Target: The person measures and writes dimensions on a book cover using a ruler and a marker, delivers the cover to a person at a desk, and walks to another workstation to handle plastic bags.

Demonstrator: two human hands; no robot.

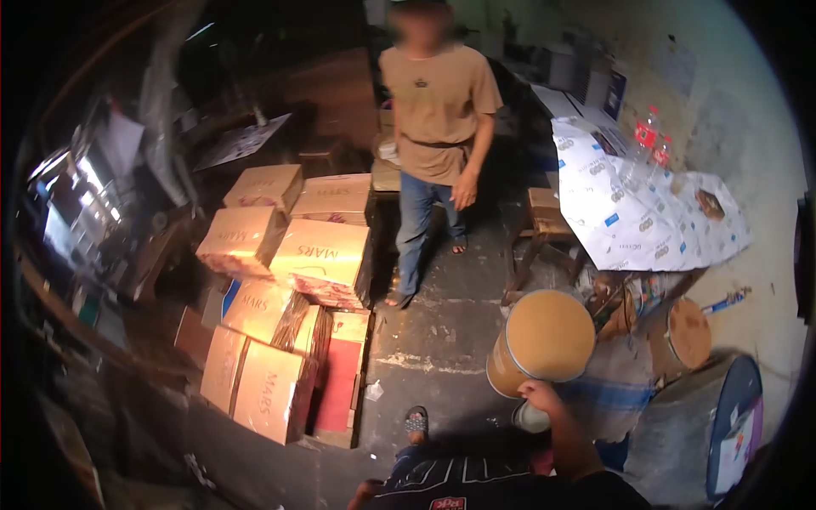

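Observation:
My right hand (540,394) is at the near edge of a tan drum (551,336) with a round flat top. Its fingers look curled, and whether they grip the rim or something small I cannot make out. Just below the drum is a small pale round container (531,416), partly covered by my forearm. Of my left hand (367,491) only a bit shows at the bottom, beside my dark shirt, and its fingers are hidden.
Cardboard boxes (323,253) marked MARS are stacked on the left. A person (438,110) in a tan shirt stands ahead. On the right are a table with a printed white sheet (625,217), plastic bottles (648,132), a smaller drum (687,331) and a large grey drum (688,425).

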